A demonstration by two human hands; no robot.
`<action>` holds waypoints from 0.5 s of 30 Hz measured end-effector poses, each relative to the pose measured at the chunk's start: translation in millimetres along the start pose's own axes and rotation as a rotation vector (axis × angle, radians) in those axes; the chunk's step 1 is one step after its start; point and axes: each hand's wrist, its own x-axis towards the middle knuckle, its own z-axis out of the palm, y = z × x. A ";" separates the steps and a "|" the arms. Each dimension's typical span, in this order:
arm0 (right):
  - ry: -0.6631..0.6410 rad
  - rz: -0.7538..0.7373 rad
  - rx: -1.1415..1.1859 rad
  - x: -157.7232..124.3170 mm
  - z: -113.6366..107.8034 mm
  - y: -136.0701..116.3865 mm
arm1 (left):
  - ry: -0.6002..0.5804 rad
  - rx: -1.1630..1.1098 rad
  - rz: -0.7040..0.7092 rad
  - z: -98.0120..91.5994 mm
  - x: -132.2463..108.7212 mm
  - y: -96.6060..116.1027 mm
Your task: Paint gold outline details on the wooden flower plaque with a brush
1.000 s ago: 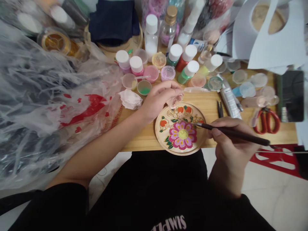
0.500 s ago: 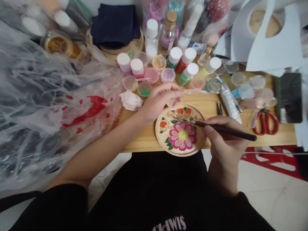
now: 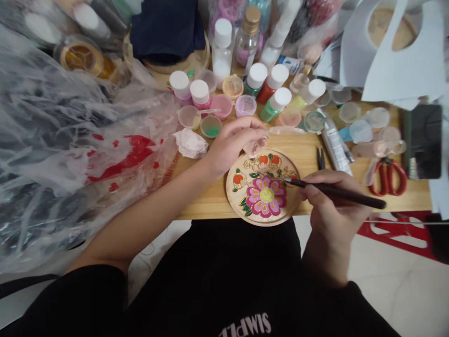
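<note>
A round wooden plaque (image 3: 236, 201) lies at the table's front edge, decorated with a pink flower (image 3: 266, 195), orange fruits (image 3: 274, 160) and green leaves outlined in gold. My right hand (image 3: 333, 206) grips a dark-handled paintbrush (image 3: 345, 193) between thumb and fingers; its tip is over the plaque, just above the flower. Whether the tip touches the surface I cannot tell. My left hand (image 3: 235, 140) is closed round a small pale pinkish thing (image 3: 255, 146), possibly a little cup, beyond the plaque's far rim. Its fingers partly hide it.
Behind the plaque stand small paint pots, among them a green one (image 3: 211, 127), and several white-capped bottles (image 3: 280, 99). A crumpled tissue (image 3: 191, 143) lies left. To the right are a tube (image 3: 335, 142), red-handled scissors (image 3: 387, 178) and a phone (image 3: 424, 140). Plastic wrap (image 3: 115, 154) covers the left.
My right hand and the paintbrush have shifted slightly right, the tip moving from the upper left motif towards the flower's top. My left hand stays nearly in place. The whole view has shifted slightly.
</note>
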 end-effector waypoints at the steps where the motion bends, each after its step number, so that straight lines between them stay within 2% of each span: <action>1: -0.004 -0.004 0.005 0.4 -0.1 -0.9 | 0.004 0.003 0.000 0.1 -0.1 -0.1; 15: -0.021 0.013 0.011 -0.2 3.3 2.2 | -0.004 -0.002 0.009 -0.6 0.2 -0.8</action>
